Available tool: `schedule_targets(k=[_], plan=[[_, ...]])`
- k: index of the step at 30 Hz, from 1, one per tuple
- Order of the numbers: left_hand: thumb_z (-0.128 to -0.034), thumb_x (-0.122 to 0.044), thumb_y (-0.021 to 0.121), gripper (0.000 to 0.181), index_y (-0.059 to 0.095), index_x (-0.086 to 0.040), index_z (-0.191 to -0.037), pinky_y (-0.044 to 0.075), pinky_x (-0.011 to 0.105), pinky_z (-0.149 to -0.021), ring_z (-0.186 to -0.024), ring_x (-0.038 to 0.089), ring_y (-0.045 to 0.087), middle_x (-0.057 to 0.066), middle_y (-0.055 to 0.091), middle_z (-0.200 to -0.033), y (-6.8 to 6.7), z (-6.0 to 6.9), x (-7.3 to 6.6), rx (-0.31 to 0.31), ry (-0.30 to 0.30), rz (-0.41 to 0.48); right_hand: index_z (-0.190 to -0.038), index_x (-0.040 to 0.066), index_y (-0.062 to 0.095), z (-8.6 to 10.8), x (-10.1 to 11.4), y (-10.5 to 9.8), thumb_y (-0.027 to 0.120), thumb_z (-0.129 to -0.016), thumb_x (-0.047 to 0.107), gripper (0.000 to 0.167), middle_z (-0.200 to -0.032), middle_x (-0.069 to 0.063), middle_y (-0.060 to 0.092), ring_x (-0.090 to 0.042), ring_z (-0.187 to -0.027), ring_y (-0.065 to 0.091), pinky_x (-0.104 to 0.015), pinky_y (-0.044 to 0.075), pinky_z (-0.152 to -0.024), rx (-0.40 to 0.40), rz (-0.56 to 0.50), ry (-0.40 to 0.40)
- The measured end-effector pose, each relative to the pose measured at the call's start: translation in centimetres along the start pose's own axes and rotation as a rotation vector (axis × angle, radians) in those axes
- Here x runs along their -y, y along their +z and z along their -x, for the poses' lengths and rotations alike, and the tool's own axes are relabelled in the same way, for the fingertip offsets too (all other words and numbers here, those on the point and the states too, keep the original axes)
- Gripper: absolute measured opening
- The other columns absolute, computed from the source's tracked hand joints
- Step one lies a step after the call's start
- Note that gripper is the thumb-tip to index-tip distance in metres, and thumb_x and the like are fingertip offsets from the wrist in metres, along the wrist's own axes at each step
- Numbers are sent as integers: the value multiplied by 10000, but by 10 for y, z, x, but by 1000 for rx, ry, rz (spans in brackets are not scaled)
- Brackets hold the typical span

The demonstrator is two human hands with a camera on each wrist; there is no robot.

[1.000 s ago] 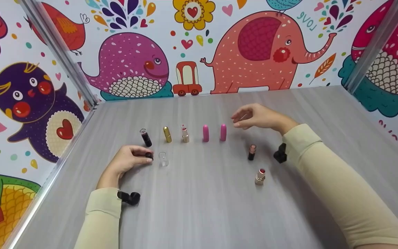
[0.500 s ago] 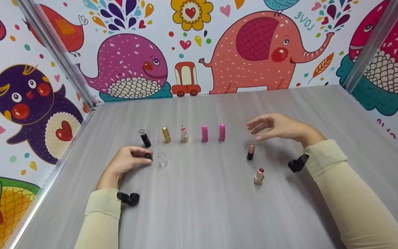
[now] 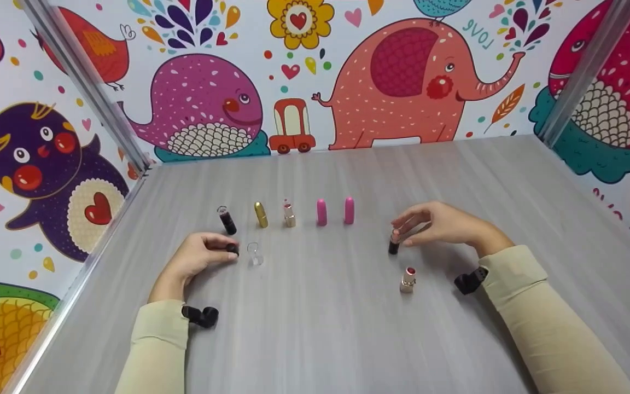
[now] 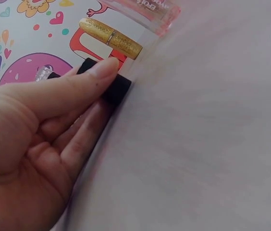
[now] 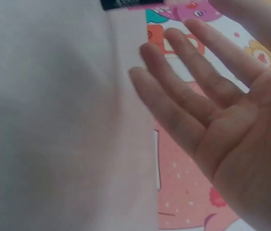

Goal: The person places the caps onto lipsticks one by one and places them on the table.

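My left hand [image 3: 201, 257] pinches a small black cap [image 4: 118, 91] between thumb and fingers, low at the tabletop. A clear cap [image 3: 255, 255] stands just right of it. Behind it a dark lipstick [image 3: 227, 220] with a clear top stands upright. At the right, my right hand [image 3: 439, 225] has its fingers spread around the top of a lipstick with a black base [image 3: 394, 247]. In the right wrist view its fingers look straight and apart, and the black base [image 5: 130, 4] shows at the top edge. Nearer me stands an uncovered red lipstick in a gold case [image 3: 407, 281].
A back row holds a gold lipstick [image 3: 261, 214], a pale gold lipstick with a clear top [image 3: 289, 214], and two pink bullet-shaped lipsticks, a left one [image 3: 321, 212] and a right one [image 3: 349, 210]. Printed panels [image 3: 304, 65] wall the grey table [image 3: 315, 328] at back and sides.
My right hand has moved from beside the right pink lipstick, nearer and to the right, down to the black-based lipstick. The left hand stays almost still with the black cap.
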State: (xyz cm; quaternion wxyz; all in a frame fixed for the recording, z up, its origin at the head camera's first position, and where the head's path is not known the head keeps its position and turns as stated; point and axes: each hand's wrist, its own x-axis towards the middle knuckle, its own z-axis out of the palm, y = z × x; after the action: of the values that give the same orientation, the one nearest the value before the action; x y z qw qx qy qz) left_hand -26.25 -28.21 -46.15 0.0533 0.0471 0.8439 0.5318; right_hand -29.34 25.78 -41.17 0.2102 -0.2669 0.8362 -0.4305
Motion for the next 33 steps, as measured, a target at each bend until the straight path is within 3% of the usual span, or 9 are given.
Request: schedule_targets(k=[4, 10, 17, 26, 33], plan=[[-848, -10, 890, 333, 786, 53, -1158, 557, 171, -827, -953, 72, 692, 82, 792, -1093, -1, 1, 1, -5, 5, -11, -1358, -24, 685, -8, -7, 7, 875, -903, 142, 520, -1206, -153, 766, -319, -1193, 702, -230, 581, -941, 19, -56, -16], [-842, 0, 890, 331, 786, 55, -1152, 556, 172, -826, -952, 77, 691, 79, 791, -1087, -1, 1, 1, -7, 9, -7, -1355, -7, 697, -12, -19, 10, 860, -916, 121, 486, -1221, -166, 753, -278, -1169, 699, -235, 566, -915, 36, -107, -20], [-852, -2, 883, 335, 780, 58, -1165, 557, 170, -836, -965, 82, 693, 95, 791, -1109, -1, 1, -1, 5, 12, -6, -1328, 14, 723, -12, -19, 13, 853, -925, 131, 440, -1200, -148, 763, -196, -1079, 703, -234, 557, -884, 36, -117, -18], [-853, -21, 889, 340, 785, 38, -1171, 549, 170, -847, -988, 107, 679, 91, 780, -1124, 0, 2, 0, 4, -3, -14, -1173, 3, 775, -14, -19, 19, 837, -917, 44, 266, -1146, -171, 772, -139, -986, 691, -211, 534, -781, 26, -118, -35], [-855, 5, 876, 336, 773, 70, -1169, 558, 169, -842, -957, 67, 702, 76, 798, -1087, -1, 1, 0, 15, 0, 21, -1031, -48, 744, -17, -20, 22, 833, -915, 29, 165, -1093, -141, 778, -125, -955, 698, -210, 556, -825, 4, -120, -44]])
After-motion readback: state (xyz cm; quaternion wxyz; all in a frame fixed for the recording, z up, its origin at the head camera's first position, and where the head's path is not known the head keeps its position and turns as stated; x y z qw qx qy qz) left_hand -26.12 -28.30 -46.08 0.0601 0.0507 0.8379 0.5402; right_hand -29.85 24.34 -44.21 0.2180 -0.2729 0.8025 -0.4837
